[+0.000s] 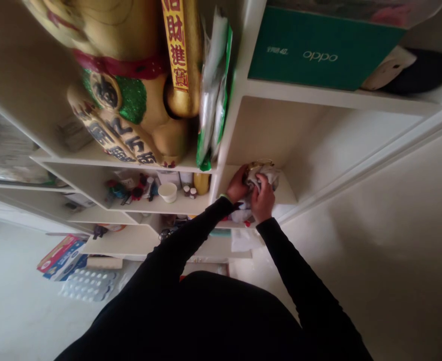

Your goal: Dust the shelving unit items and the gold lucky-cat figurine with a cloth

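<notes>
My left hand (238,184) and my right hand (263,199) meet at a small open compartment of the white shelf unit. Between them is a crumpled grey-white cloth (272,176), and the fingers of both hands are curled on it. A thin gold rim (263,163) shows just behind the cloth; what it belongs to is mostly hidden. The shelf board (286,193) lies under and beside the hands. Below my right hand, some white and red items (239,215) sit on a lower shelf, partly covered by my arms.
A large gold lucky cat figure (131,125) stands at upper left, beside a green-edged plastic packet (213,95). A green OPPO box (318,50) rests on the upper right shelf. A white cup (167,192) and small bottles stand lower. Boxes (63,258) and an egg-tray-like pack (87,285) lie lower left.
</notes>
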### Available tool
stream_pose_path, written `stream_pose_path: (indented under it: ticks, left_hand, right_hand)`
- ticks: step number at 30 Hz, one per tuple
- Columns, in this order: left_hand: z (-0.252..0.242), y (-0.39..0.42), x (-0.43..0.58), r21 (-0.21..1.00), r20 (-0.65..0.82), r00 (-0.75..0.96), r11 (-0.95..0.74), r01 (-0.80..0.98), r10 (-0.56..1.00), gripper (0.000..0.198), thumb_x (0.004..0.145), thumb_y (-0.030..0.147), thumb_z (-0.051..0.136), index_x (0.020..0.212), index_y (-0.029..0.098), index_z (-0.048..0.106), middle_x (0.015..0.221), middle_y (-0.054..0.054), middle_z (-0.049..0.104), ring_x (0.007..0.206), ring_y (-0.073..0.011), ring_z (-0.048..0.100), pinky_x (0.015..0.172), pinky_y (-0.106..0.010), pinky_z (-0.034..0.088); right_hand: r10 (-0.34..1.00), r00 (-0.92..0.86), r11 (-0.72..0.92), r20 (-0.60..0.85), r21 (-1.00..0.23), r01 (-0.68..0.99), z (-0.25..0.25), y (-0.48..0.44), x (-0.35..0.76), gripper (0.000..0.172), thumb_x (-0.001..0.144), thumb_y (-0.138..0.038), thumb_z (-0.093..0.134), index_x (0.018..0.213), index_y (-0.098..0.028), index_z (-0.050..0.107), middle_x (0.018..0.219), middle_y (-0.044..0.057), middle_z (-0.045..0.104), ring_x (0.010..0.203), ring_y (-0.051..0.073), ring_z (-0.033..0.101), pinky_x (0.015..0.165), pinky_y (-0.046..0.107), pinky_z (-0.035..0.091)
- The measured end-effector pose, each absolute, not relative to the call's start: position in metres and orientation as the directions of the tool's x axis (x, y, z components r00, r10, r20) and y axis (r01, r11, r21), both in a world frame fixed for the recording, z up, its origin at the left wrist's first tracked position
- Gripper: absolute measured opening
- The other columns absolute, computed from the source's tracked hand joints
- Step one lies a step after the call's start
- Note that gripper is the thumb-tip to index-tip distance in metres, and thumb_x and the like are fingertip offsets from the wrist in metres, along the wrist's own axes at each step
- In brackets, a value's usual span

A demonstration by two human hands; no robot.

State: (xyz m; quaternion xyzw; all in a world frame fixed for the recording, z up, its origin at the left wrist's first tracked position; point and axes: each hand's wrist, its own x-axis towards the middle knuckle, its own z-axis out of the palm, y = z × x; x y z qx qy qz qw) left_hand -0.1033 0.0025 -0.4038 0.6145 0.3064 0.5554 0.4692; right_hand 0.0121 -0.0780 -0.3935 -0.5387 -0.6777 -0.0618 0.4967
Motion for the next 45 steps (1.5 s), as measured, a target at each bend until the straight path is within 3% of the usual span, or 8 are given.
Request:
stream_pose_path:
  ticks: [5, 13, 17, 22, 32, 35, 38, 45]
  left_hand:
    - [-0.401, -0.003, -0.105, 0.902, 0.417, 0.19, -0.379, -0.207, 0.889, 0.072, 0.084, 0.029, 0.082, 0.15, 0.019, 0.057, 0.149, -0.017, 0.071, 0.139, -0.0339, 0.068, 0.128, -0.051, 0.048]
    - [-0.405, 0.009, -0.1, 0.914, 0.373, 0.203, -0.321, -0.248, 0.905, 0.077, 0.077, 0.009, 0.079, 0.15, 0.019, 0.057, 0.153, -0.019, 0.067, 0.147, -0.0343, 0.063, 0.135, -0.053, 0.041]
    - [-0.409, 0.011, -0.102, 0.912, 0.385, 0.2, -0.339, -0.229, 0.901, 0.076, 0.08, 0.012, 0.081, 0.152, 0.02, 0.057, 0.154, -0.019, 0.066, 0.151, -0.0346, 0.06, 0.137, -0.054, 0.037]
    - [-0.41, 0.011, -0.1, 0.91, 0.385, 0.216, -0.331, -0.25, 0.897, 0.079, 0.08, 0.019, 0.084, 0.154, 0.019, 0.056, 0.154, -0.018, 0.066, 0.149, -0.0346, 0.061, 0.136, -0.054, 0.039]
    - [-0.409, 0.009, -0.098, 0.924, 0.354, 0.182, -0.314, -0.216, 0.917, 0.079, 0.076, 0.018, 0.084, 0.15, 0.016, 0.057, 0.152, -0.019, 0.068, 0.145, -0.0353, 0.064, 0.133, -0.053, 0.042]
    - [-0.408, 0.008, -0.097, 0.909, 0.384, 0.2, -0.331, -0.252, 0.901, 0.071, 0.082, 0.022, 0.082, 0.149, 0.021, 0.058, 0.15, -0.015, 0.07, 0.142, -0.0315, 0.067, 0.13, -0.05, 0.046]
    - [-0.407, 0.005, -0.099, 0.918, 0.369, 0.155, -0.333, -0.216, 0.916, 0.062, 0.087, 0.024, 0.079, 0.147, 0.021, 0.062, 0.148, -0.015, 0.072, 0.144, -0.0312, 0.065, 0.134, -0.05, 0.042]
    - [-0.406, 0.003, -0.102, 0.912, 0.401, 0.142, -0.378, -0.16, 0.905, 0.062, 0.086, 0.023, 0.078, 0.146, 0.018, 0.064, 0.156, -0.018, 0.069, 0.149, -0.0331, 0.062, 0.136, -0.055, 0.04]
  right_hand:
    - [0.669, -0.004, 0.491, 0.743, -0.438, 0.754, -0.405, -0.103, 0.01, 0.042, 0.099, -0.02, 0.046, 0.133, -0.024, 0.07, 0.124, 0.012, 0.081, 0.107, 0.028, 0.078, 0.099, 0.043, 0.063]
    - [0.655, 0.077, 0.427, 0.751, -0.453, 0.783, -0.379, -0.084, 0.035, 0.052, 0.098, -0.02, 0.05, 0.149, -0.023, 0.062, 0.147, 0.015, 0.074, 0.133, 0.031, 0.072, 0.112, 0.047, 0.06]
    - [0.726, 0.072, 0.383, 0.683, -0.489, 0.783, -0.382, -0.073, 0.039, 0.054, 0.096, -0.021, 0.052, 0.149, -0.024, 0.063, 0.146, 0.014, 0.075, 0.127, 0.031, 0.075, 0.111, 0.048, 0.061]
    - [0.696, 0.149, 0.405, 0.702, -0.556, 0.726, -0.399, -0.083, 0.034, 0.058, 0.094, -0.022, 0.052, 0.152, -0.024, 0.062, 0.151, 0.014, 0.072, 0.134, 0.03, 0.072, 0.112, 0.051, 0.061]
    - [0.574, 0.354, 0.369, 0.738, -0.62, 0.693, -0.376, -0.082, 0.054, 0.04, 0.095, -0.026, 0.049, 0.128, -0.02, 0.071, 0.126, 0.015, 0.079, 0.12, 0.03, 0.076, 0.111, 0.053, 0.06]
    - [0.558, 0.222, 0.433, 0.8, -0.509, 0.744, -0.346, -0.074, 0.044, 0.041, 0.099, -0.028, 0.051, 0.134, -0.021, 0.071, 0.137, 0.016, 0.076, 0.131, 0.03, 0.071, 0.118, 0.051, 0.056]
    - [0.661, 0.06, 0.415, 0.748, -0.431, 0.802, -0.333, -0.065, 0.023, 0.05, 0.101, -0.031, 0.053, 0.148, -0.02, 0.067, 0.144, 0.018, 0.074, 0.132, 0.034, 0.071, 0.118, 0.053, 0.056]
    - [0.784, 0.063, 0.308, 0.617, -0.475, 0.824, -0.361, -0.081, 0.003, 0.059, 0.108, -0.038, 0.043, 0.161, -0.022, 0.062, 0.14, 0.024, 0.074, 0.127, 0.042, 0.074, 0.109, 0.059, 0.062]
